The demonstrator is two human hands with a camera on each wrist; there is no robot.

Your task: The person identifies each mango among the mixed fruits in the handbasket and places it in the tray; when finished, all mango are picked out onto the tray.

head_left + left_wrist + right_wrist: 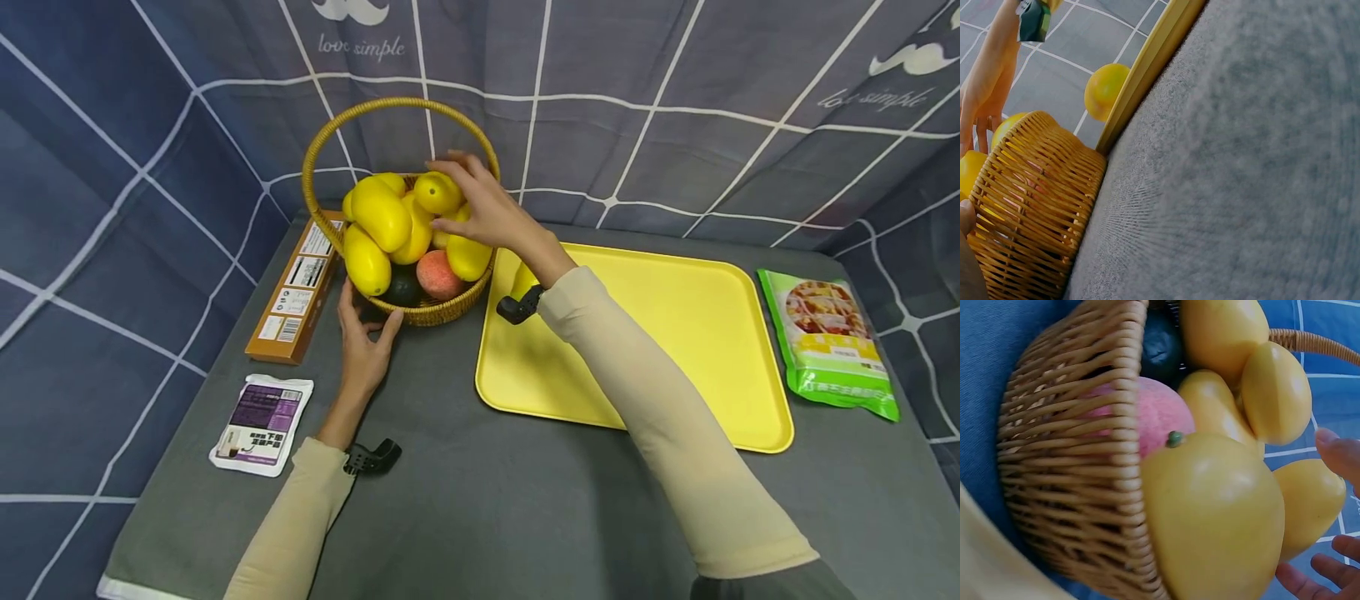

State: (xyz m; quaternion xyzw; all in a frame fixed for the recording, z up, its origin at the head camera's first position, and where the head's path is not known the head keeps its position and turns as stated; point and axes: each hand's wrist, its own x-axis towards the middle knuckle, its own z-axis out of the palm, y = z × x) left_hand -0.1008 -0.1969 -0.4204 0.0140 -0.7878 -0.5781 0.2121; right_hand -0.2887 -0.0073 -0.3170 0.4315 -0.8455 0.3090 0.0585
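A wicker basket (442,313) with a tall handle (397,102) holds several yellow mangoes (381,215), a pinkish-red peach (439,276) and a dark green avocado (403,286). My right hand (483,200) reaches in from the right, its thumb and fingers spread around an upper mango (1311,503); gaps show between them and the fruit in the right wrist view. Against the basket's front left side rests my left hand (365,350), fingers and thumb spread along the outer wall. In the left wrist view its thumb (966,215) lies at the rim.
Right of the basket lies a yellow tray (675,333), with one mango (522,281) partly hidden by my right wrist. A brown box (294,292) and a white-purple pouch (262,425) lie at the left. A green food packet (828,346) sits at the far right.
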